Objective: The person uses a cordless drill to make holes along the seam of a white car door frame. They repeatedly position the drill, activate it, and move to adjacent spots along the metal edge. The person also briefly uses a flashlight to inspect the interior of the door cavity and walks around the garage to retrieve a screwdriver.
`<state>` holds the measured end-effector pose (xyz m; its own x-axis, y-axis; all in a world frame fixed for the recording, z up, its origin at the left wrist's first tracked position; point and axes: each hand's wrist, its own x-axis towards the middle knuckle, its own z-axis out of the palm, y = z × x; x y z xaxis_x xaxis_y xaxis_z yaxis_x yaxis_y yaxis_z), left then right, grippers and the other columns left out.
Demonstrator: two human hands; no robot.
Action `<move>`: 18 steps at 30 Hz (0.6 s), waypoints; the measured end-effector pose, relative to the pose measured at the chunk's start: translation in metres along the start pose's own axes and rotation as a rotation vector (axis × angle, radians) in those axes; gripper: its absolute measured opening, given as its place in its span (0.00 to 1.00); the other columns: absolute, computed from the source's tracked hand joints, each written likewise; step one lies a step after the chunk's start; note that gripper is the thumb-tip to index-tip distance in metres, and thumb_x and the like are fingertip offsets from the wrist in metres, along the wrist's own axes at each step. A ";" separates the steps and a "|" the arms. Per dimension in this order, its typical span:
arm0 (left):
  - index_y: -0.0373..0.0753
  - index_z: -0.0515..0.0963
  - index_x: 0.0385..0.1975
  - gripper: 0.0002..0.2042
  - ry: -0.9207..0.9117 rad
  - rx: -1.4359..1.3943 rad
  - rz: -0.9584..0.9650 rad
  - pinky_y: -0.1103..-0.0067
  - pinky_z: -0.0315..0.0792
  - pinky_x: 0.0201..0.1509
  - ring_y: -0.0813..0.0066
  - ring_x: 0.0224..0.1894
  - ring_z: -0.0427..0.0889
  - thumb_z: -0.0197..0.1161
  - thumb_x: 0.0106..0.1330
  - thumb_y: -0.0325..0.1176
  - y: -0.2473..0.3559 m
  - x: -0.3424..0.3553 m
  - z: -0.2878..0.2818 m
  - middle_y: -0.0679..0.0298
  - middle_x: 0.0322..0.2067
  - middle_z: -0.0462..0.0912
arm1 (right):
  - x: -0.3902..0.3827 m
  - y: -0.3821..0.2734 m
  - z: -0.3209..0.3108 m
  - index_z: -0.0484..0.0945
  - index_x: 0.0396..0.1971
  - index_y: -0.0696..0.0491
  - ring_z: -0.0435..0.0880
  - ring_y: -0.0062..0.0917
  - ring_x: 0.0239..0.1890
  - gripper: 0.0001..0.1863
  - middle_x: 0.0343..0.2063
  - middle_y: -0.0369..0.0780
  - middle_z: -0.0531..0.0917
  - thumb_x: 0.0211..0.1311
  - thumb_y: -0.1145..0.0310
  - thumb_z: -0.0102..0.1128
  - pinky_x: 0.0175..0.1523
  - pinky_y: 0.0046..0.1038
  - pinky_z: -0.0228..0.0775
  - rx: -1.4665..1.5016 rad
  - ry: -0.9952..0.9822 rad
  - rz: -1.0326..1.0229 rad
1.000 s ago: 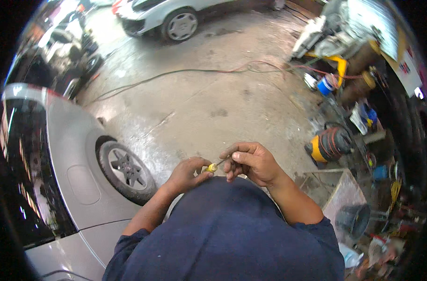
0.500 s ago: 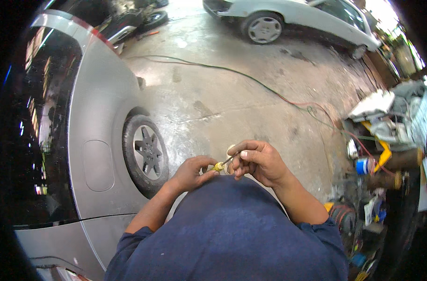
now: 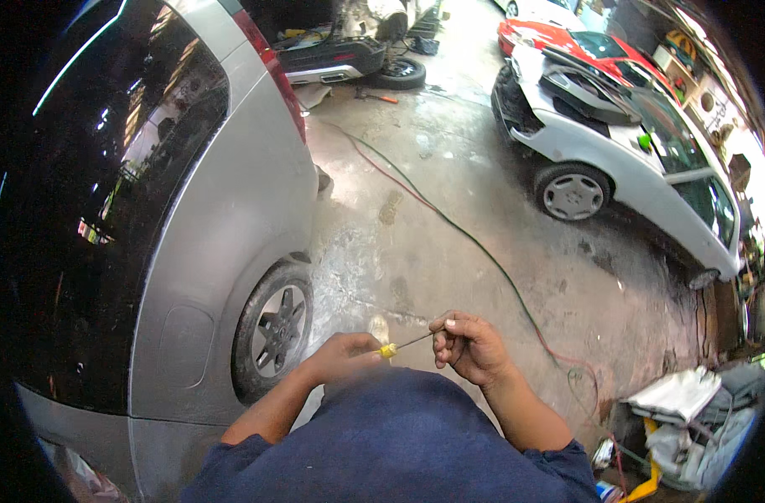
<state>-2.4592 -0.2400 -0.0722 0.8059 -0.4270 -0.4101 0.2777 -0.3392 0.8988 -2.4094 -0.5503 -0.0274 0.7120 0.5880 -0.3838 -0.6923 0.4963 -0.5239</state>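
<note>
In front of my waist, both hands meet on a screwdriver (image 3: 388,350) with a yellow handle and a thin dark shaft. My left hand (image 3: 347,357) is closed round the handle, hiding most of it. The shaft points right and slightly up the picture. At its far end, my right hand (image 3: 476,347) pinches it between thumb and fingers; the tip is hidden there.
Close on the left stands a silver-grey vehicle (image 3: 231,193) with its wheel (image 3: 277,331). A white car (image 3: 650,176) is parked far right, a red one (image 3: 600,50) behind it. A hose (image 3: 483,247) crosses the concrete floor. Piled cloths and panels (image 3: 684,411) lie lower right.
My view has tilted up, showing more of the cars beyond. More of the screwdriver's shaft shows between my hands, with my right fingers farther from the handle.
</note>
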 end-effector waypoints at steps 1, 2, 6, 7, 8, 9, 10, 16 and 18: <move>0.38 0.87 0.49 0.15 0.045 -0.072 -0.023 0.72 0.78 0.58 0.75 0.50 0.85 0.70 0.71 0.41 0.001 0.013 -0.012 0.64 0.47 0.90 | 0.022 -0.013 -0.005 0.83 0.46 0.63 0.89 0.30 0.28 0.13 0.29 0.43 0.88 0.75 0.68 0.59 0.35 0.36 0.85 -0.016 -0.001 -0.001; 0.38 0.86 0.50 0.15 0.087 -0.140 -0.042 0.72 0.78 0.58 0.75 0.50 0.85 0.70 0.71 0.40 0.001 0.028 -0.025 0.64 0.47 0.90 | 0.045 -0.024 -0.010 0.82 0.47 0.63 0.89 0.29 0.28 0.13 0.29 0.43 0.88 0.75 0.68 0.58 0.36 0.36 0.85 -0.013 -0.007 0.012; 0.39 0.85 0.52 0.15 0.182 -0.398 0.091 0.74 0.78 0.56 0.76 0.48 0.84 0.72 0.70 0.39 0.014 0.102 -0.100 0.66 0.46 0.88 | 0.137 -0.087 -0.018 0.81 0.52 0.64 0.90 0.29 0.32 0.15 0.34 0.44 0.89 0.76 0.68 0.59 0.41 0.35 0.87 0.015 -0.040 -0.022; 0.39 0.84 0.52 0.15 0.188 -0.415 0.102 0.75 0.78 0.55 0.77 0.47 0.83 0.72 0.70 0.38 0.021 0.123 -0.123 0.66 0.44 0.87 | 0.159 -0.105 -0.016 0.80 0.54 0.64 0.90 0.29 0.34 0.16 0.35 0.44 0.89 0.77 0.68 0.59 0.42 0.35 0.87 0.024 -0.069 -0.056; 0.39 0.84 0.53 0.15 0.197 -0.431 0.116 0.76 0.77 0.53 0.78 0.45 0.83 0.72 0.70 0.38 0.030 0.143 -0.146 0.66 0.43 0.87 | 0.181 -0.123 -0.012 0.79 0.56 0.64 0.90 0.29 0.35 0.17 0.37 0.44 0.89 0.76 0.68 0.60 0.44 0.35 0.88 0.009 -0.052 -0.074; 0.39 0.83 0.52 0.14 0.179 -0.560 0.079 0.80 0.74 0.45 0.80 0.39 0.80 0.70 0.73 0.38 0.040 0.164 -0.165 0.69 0.38 0.83 | 0.199 -0.140 -0.007 0.79 0.57 0.65 0.91 0.29 0.36 0.18 0.38 0.45 0.89 0.76 0.69 0.60 0.45 0.35 0.88 0.001 -0.049 -0.105; 0.39 0.83 0.52 0.13 0.161 -0.638 0.091 0.81 0.73 0.42 0.80 0.37 0.78 0.69 0.73 0.38 0.053 0.185 -0.185 0.69 0.36 0.82 | 0.215 -0.156 -0.001 0.78 0.59 0.65 0.91 0.29 0.38 0.19 0.39 0.45 0.89 0.76 0.69 0.61 0.47 0.35 0.89 0.010 -0.055 -0.153; 0.40 0.82 0.49 0.11 0.085 -0.725 0.067 0.84 0.63 0.26 0.82 0.24 0.73 0.65 0.77 0.41 0.137 0.292 -0.280 0.69 0.29 0.79 | 0.306 -0.256 0.012 0.77 0.63 0.64 0.91 0.28 0.42 0.21 0.42 0.44 0.89 0.76 0.70 0.62 0.53 0.34 0.86 0.020 -0.040 -0.282; 0.40 0.82 0.49 0.12 0.083 -0.693 0.060 0.84 0.63 0.25 0.82 0.23 0.73 0.64 0.78 0.42 0.157 0.325 -0.305 0.68 0.28 0.79 | 0.337 -0.283 0.011 0.78 0.62 0.63 0.90 0.27 0.42 0.19 0.42 0.43 0.90 0.77 0.70 0.61 0.53 0.34 0.86 0.047 -0.064 -0.300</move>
<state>-1.9938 -0.1762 -0.0171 0.8598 -0.3535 -0.3684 0.4788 0.3078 0.8222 -1.9746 -0.4855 -0.0001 0.8777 0.4489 -0.1676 -0.4577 0.6820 -0.5704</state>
